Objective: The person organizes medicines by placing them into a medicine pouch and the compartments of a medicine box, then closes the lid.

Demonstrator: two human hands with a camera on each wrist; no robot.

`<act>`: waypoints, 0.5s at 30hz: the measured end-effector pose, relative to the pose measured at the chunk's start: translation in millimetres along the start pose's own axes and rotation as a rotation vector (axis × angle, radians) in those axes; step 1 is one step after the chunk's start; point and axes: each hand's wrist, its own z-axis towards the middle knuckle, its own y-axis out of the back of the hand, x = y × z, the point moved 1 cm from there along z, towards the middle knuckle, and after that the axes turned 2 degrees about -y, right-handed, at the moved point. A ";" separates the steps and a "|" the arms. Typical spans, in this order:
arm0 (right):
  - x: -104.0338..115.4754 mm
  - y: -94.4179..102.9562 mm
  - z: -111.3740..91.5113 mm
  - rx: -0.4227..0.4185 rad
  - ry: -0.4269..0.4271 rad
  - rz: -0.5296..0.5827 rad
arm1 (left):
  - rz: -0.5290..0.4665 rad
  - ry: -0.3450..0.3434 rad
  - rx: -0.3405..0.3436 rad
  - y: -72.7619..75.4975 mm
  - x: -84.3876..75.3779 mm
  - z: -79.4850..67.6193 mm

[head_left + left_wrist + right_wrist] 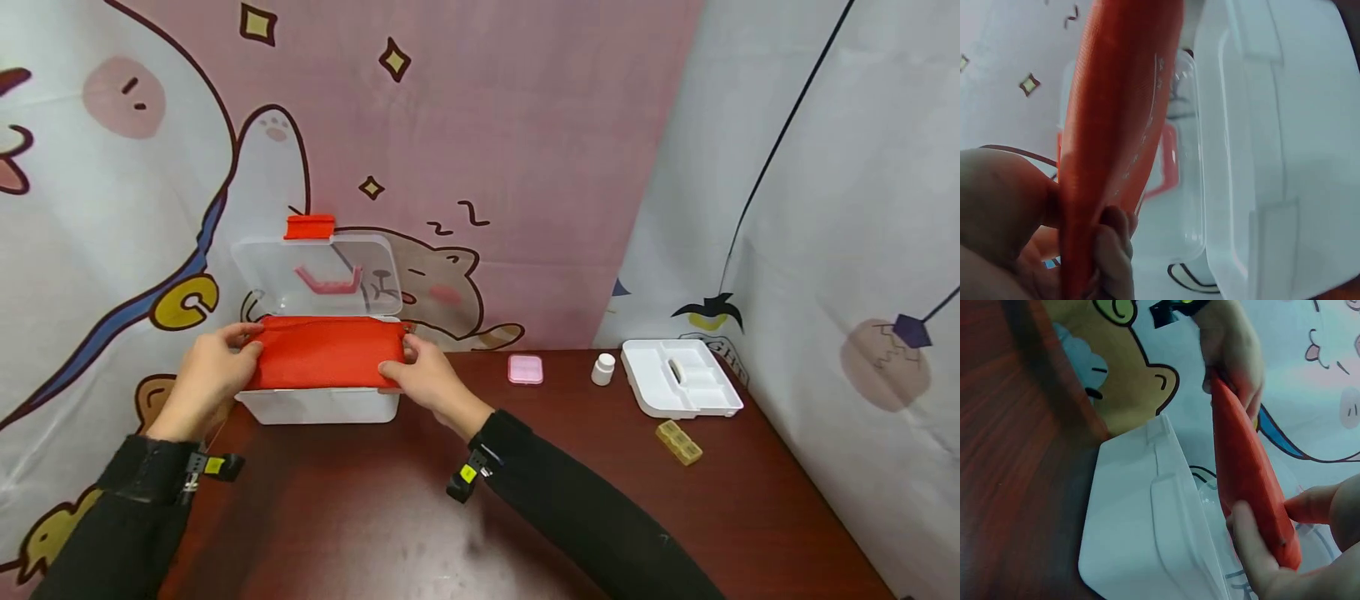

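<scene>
Both hands hold a red-orange fabric pouch [322, 354] by its two ends, over a white plastic box [318, 408]. My left hand [213, 367] pinches the left end between thumb and fingers; my right hand [431, 375] pinches the right end. In the left wrist view the pouch [1110, 119] looks padded and carries white print on one face. The right wrist view shows the pouch [1244, 462] beside the box wall [1129, 500], gripped at both ends. Behind, the box's clear lid [262, 267] stands raised, with a pinkish-red handle [333, 285] and an orange latch [309, 227]. The box's inside is mostly hidden.
To the right on the dark reddish-brown table [420, 517] lie a small pink case [525, 369], a white bottle [603, 369], a white compartment tray [648, 387] and a yellow translucent case [678, 442]. A printed cloth [525, 167] hangs close behind the box.
</scene>
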 end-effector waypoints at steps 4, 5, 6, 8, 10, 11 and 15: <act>8.7 -13.9 17.5 -0.049 -0.004 -0.063 | 0.132 -0.015 0.033 9.9 6.2 16.5; 10.3 -17.3 21.2 -0.050 -0.006 -0.076 | 0.161 -0.015 0.043 11.5 7.6 20.5; 11.7 -20.6 24.2 -0.054 -0.012 -0.098 | 0.190 -0.015 0.056 12.8 8.9 24.5; 13.6 -26.6 29.3 -0.059 -0.030 -0.168 | 0.247 -0.011 0.094 14.5 11.8 32.5; 15.3 -31.7 32.6 -0.061 -0.050 -0.246 | 0.298 -0.003 0.148 15.2 15.0 40.0; 16.2 -33.7 33.7 -0.060 -0.063 -0.291 | 0.324 -0.007 0.176 15.4 16.3 43.7; 21.3 -39.9 38.5 -0.040 -0.089 -0.412 | 0.385 -0.017 0.268 15.2 19.6 57.4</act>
